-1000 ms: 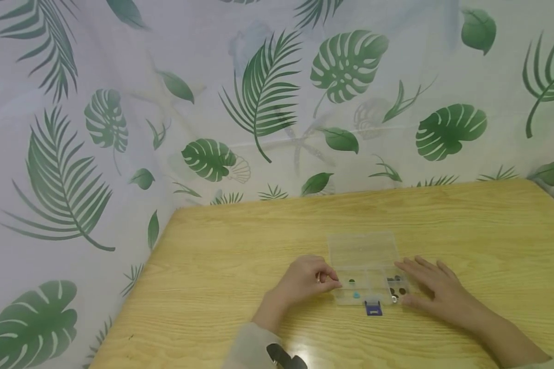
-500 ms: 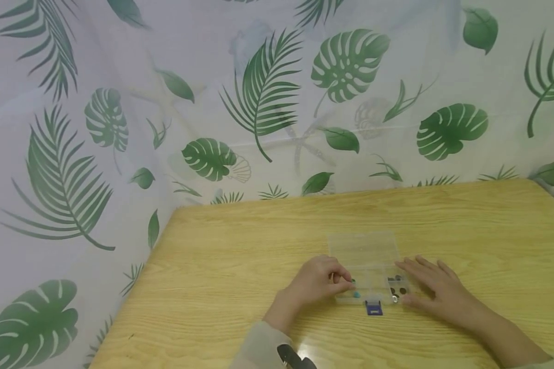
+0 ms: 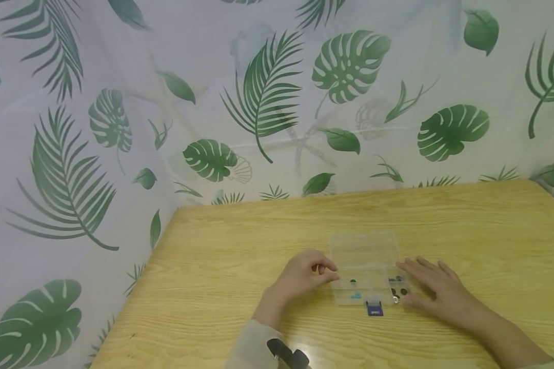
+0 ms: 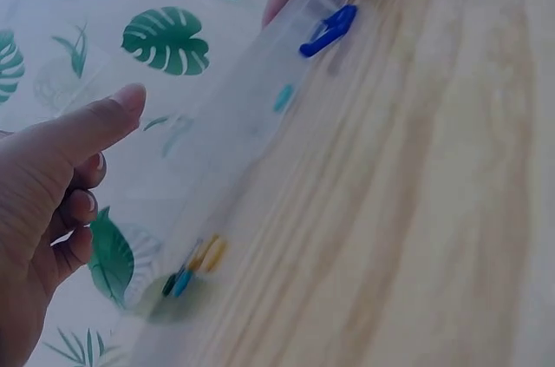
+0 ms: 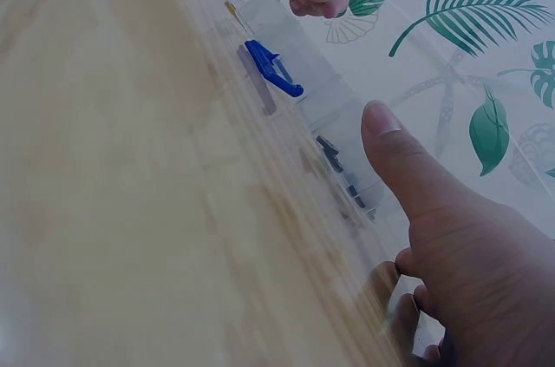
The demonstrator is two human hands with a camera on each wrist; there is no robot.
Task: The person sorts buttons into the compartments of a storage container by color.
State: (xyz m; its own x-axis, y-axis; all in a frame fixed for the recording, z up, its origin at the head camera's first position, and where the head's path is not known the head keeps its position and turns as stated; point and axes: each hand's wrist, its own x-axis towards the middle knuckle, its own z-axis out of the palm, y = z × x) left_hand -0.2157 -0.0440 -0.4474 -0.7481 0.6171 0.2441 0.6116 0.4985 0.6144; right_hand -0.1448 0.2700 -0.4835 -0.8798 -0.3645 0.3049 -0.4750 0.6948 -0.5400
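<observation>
A clear plastic compartment box (image 3: 351, 299) stands on the table with its lid (image 3: 363, 248) laid back. Small teal button-like pieces (image 3: 356, 295) lie in its front left compartment, a dark green one (image 3: 353, 281) behind them. Several black round pieces (image 3: 403, 291) and a silver one (image 3: 395, 300) sit at the right. My left hand (image 3: 300, 277) hovers at the box's left side, thumb apart from loosely bent fingers, nothing visible between them. My right hand (image 3: 443, 294) rests against the right side, fingers extended.
A blue latch (image 3: 375, 308) sticks out at the box's front. Left of the box, partly under my left hand, are small yellow pieces (image 4: 212, 254), a teal piece (image 4: 182, 283) and a dark one (image 4: 169, 285). Leaf-print cloth (image 3: 277, 102) hangs behind the wooden table (image 3: 240, 230).
My left hand moved right over the box, then back left. A second teal piece now appears beside the first in the front left compartment. My right hand has stayed in place.
</observation>
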